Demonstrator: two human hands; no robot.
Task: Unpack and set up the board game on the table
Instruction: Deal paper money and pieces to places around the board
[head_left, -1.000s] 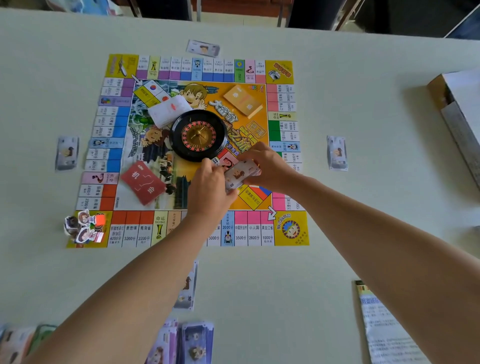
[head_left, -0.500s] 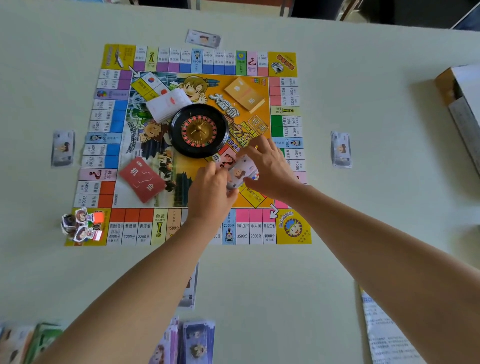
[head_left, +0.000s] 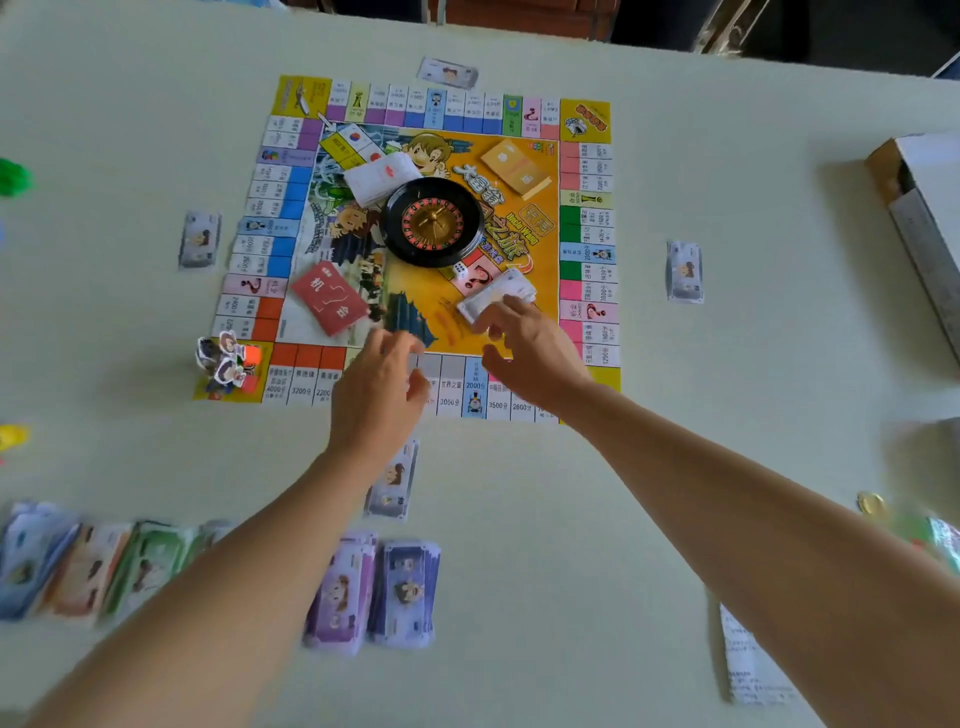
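The colourful game board (head_left: 291, 218) lies flat on the pale table. At its centre stands a black roulette wheel (head_left: 434, 222), with a white die (head_left: 459, 269) just below it. On the board also lie a red card deck (head_left: 329, 298), a white deck (head_left: 382, 177) and an orange deck (head_left: 515, 167). A small stack of banknotes (head_left: 498, 293) lies on the board's lower right. My right hand (head_left: 530, 348) hovers just below that stack with fingers relaxed, holding nothing. My left hand (head_left: 382, 387) hangs over the board's near edge, fingers loosely curled and empty.
Paper player figures (head_left: 226, 358) stand on the board's near left corner. Single notes lie left (head_left: 200, 239), far (head_left: 448, 73), right (head_left: 684, 271) and near (head_left: 392, 480) of the board. Money piles (head_left: 374, 592) line the near table edge. An open box (head_left: 924, 218) sits at right, a leaflet (head_left: 753, 665) near right.
Both hands let go of the banknote stack, which now lies on the board. They have drawn back toward me, and the camera has tilted to show more of the near table.
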